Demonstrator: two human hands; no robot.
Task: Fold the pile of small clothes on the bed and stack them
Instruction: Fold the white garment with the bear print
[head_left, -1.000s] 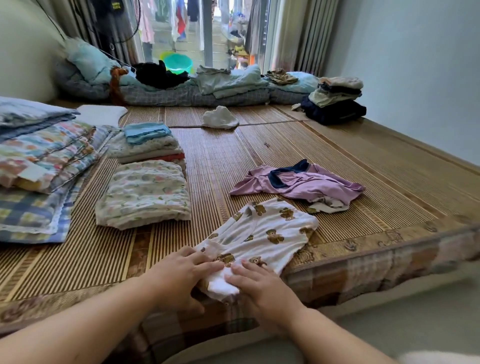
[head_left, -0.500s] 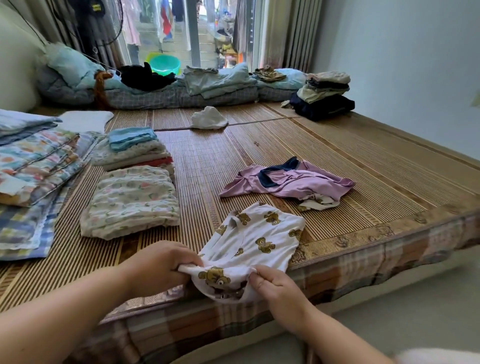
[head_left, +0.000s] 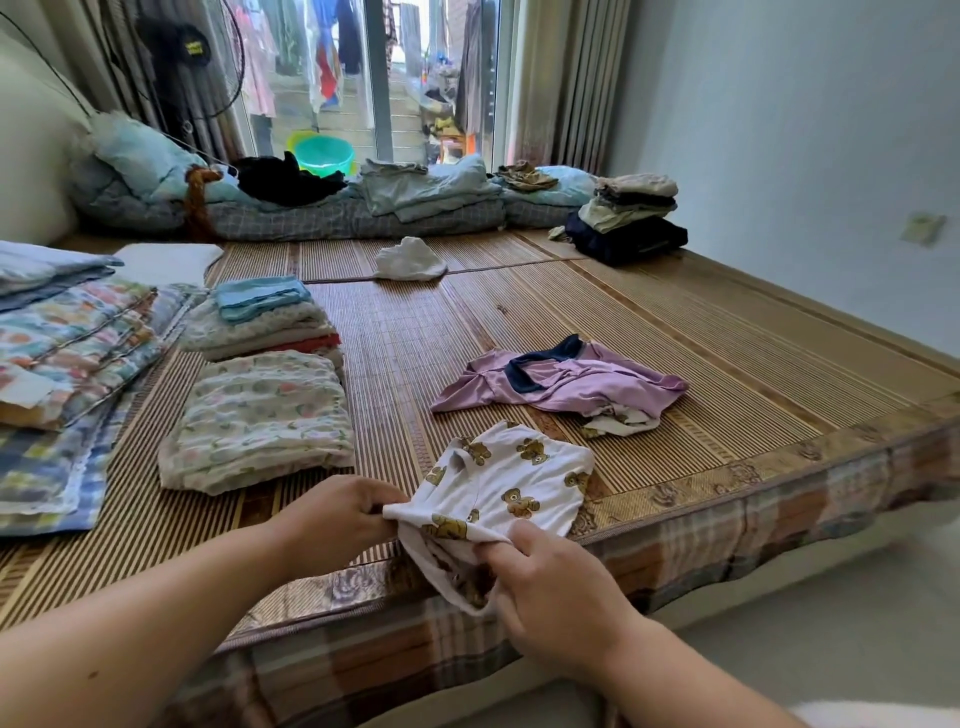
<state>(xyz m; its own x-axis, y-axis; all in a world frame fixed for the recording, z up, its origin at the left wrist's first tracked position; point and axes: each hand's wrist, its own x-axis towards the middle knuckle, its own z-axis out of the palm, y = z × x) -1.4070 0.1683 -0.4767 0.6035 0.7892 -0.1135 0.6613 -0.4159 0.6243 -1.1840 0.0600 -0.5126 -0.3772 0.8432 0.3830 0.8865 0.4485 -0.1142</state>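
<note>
- Bear-print garment (head_left: 519, 483) lies at lower centre of the frame, on the near edge of the bamboo mat (head_left: 415, 338). Its near end hangs over the bed edge.
- Left hand (head_left: 337, 514): fingers curled, pinching the garment's near left corner.
- Right hand (head_left: 550, 587): fingers curled, clamped on the bunched near right edge, just below the mat's edge.
- Judged step: a fold of this garment is in hand and not yet finished. The cloth is rumpled and not squared.
- Done, as far as can be seen: a folded floral bundle (head_left: 260, 415) at centre left. Just behind it is a folded stack with a blue top piece (head_left: 265, 317). Another folded stack (head_left: 628, 213) sits at upper right.
- Left to do: the purple garment (head_left: 597, 379) at centre right is crumpled, with a printed piece partly under it. A small white item (head_left: 410, 260) lies loose at upper centre.
- Estimate: most of the pile is folded and a few pieces remain.
- Containers: only a green basin (head_left: 324, 156), upper centre, beyond the bedding. Its contents cannot be made out.
</note>
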